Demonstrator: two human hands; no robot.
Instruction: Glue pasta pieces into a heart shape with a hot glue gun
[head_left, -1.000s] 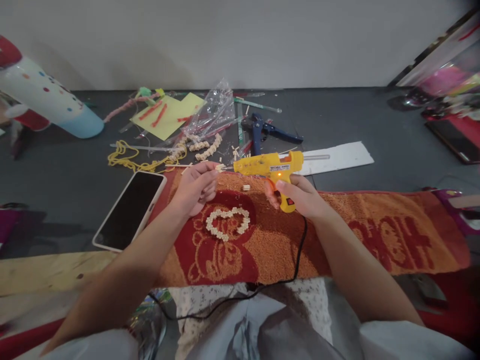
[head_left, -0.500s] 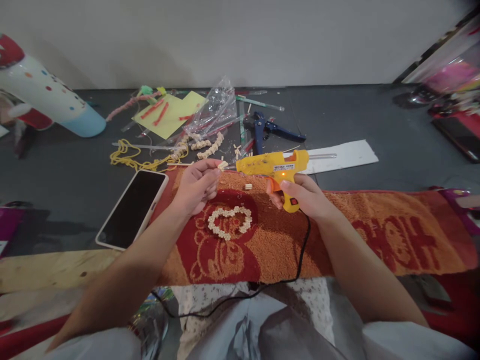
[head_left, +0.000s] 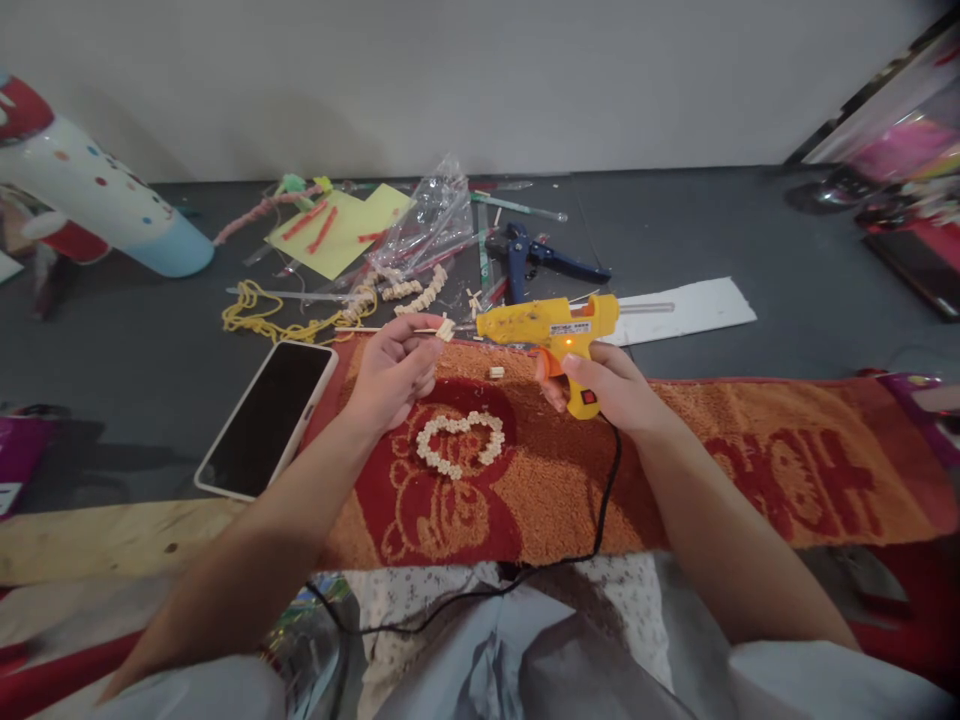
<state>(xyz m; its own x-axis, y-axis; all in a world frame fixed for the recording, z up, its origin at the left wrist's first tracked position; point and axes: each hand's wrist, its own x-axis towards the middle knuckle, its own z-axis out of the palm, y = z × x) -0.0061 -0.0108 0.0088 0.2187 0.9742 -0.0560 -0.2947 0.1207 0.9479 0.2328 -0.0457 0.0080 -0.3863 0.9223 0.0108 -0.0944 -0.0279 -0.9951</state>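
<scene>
My left hand (head_left: 397, 370) pinches a small cluster of short pale wooden sticks (head_left: 445, 330) between thumb and fingertips. My right hand (head_left: 600, 385) is wrapped round the handle of a yellow hot glue gun (head_left: 540, 322), fingers at its orange trigger. The gun's light glows, and its nozzle points left, a short gap from the cluster. A clear glue stick (head_left: 649, 307) juts from the gun's back. Below, a heart-shaped outline of pale stick pieces (head_left: 444, 467) lies on an orange and red towel (head_left: 555, 500). One loose stick bundle (head_left: 496, 372) rests above the heart.
A phone (head_left: 262, 420) lies left of my left hand. Behind are yellow string (head_left: 262, 318), blue cutters (head_left: 519, 262), yellow paper (head_left: 330, 252), crumpled plastic (head_left: 442, 210) and a white strip (head_left: 705, 307). A bottle (head_left: 112, 190) stands at the left. The gun's black cord (head_left: 609, 500) crosses the towel.
The glue gun's nozzle has shifted slightly right, and the cluster in my left hand appears turned a little. The heart and loose bundle stay put.
</scene>
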